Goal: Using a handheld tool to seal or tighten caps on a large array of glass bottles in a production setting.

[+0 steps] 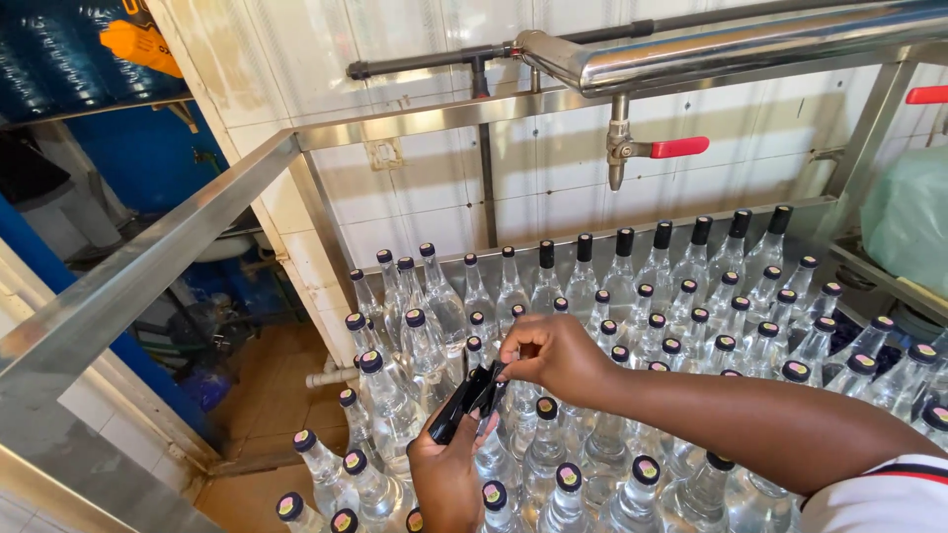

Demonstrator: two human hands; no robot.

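Your left hand (449,474): fingers clenched around a stack of black caps (464,400), held above the clear glass bottles (553,464). Your right hand (553,355): fingers pinching the stack's upper end. Bottles: capped, upright, packed tight in a steel tray (592,240) below a red-handled tap (657,148).

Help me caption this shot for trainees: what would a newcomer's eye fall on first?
First, the crowd of clear capped bottles packed across the lower frame. Over them, near the centre, the left hand holds a strip of black sleeves while the right hand pinches its top end. Above, a red-handled tap hangs from the steel pipe.
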